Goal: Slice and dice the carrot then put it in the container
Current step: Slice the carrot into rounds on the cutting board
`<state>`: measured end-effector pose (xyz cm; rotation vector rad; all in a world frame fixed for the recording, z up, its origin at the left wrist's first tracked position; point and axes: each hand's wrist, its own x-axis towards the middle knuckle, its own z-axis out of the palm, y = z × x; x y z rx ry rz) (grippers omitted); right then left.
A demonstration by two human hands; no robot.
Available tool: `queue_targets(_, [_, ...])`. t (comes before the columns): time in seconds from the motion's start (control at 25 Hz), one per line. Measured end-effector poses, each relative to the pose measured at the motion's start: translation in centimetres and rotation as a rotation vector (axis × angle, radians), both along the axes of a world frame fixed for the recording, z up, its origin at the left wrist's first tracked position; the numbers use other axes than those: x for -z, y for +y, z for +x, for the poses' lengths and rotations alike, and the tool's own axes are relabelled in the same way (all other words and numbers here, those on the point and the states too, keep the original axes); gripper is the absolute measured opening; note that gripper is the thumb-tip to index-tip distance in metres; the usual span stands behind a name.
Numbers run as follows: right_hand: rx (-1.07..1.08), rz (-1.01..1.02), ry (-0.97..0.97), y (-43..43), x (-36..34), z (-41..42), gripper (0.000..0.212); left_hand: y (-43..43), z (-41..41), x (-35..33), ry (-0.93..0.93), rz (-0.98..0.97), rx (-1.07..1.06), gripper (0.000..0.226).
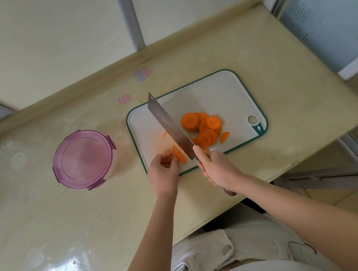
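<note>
Forearms [143, 245] enter from below: left hand [163, 174] pinches carrot slices [179, 155], right hand [218, 169] grips cleaver [169, 125]; dicing apparently underway, next cut needs fingertips tucked.

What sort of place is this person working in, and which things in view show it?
Most likely a home kitchen: a cutting board lies on a cream countertop, the right hand grips a cleaver beside carrot slices, and a lidded container stands beside the board.
</note>
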<state>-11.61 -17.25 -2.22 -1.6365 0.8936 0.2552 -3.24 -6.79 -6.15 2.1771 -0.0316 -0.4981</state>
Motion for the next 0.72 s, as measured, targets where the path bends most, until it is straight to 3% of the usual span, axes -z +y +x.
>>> queue_targets(0.72, [-0.056, -0.032, 0.082, 0.5, 0.7, -0.5, 0.058, -0.4, 1.0, 0.9, 0.018, 0.12, 0.064, 0.008])
